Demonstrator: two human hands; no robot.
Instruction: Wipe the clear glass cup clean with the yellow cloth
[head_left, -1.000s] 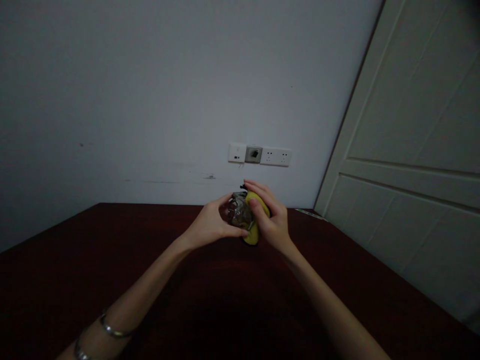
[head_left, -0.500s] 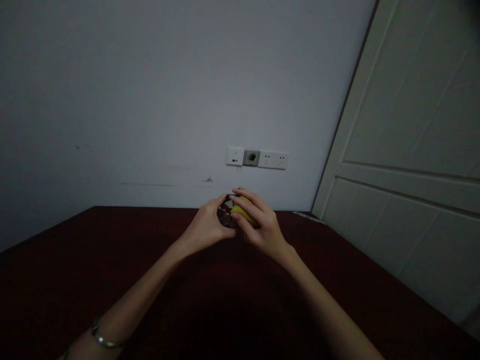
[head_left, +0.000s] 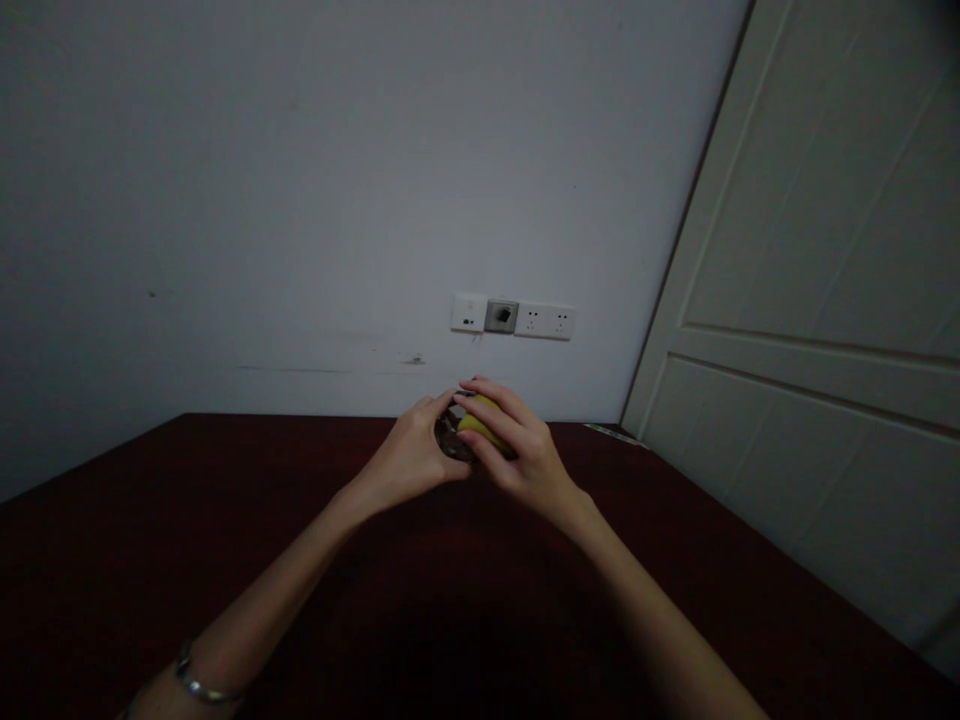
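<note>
My left hand (head_left: 416, 445) is closed around a clear, rounded vessel that looks like a drinking glass (head_left: 450, 440), held on its side above the table. My right hand (head_left: 529, 445) grips a yellow sponge (head_left: 487, 420), its fingers wrapped over the top and the thumb beneath. The sponge is pressed up to the open end of the glass; whether part of it is inside, I cannot tell. Fingers hide much of both things.
The dark red table (head_left: 247, 520) reaches to a pale wall (head_left: 337, 180). A row of sockets (head_left: 517, 316) is on that wall. To the right stands a panelled cream door (head_left: 787, 300). A thin printed strip (head_left: 616, 435) lies at the table's back right edge.
The right hand and sponge have shifted slightly left against the glass. My left hand keeps its hold in nearly the same place.
</note>
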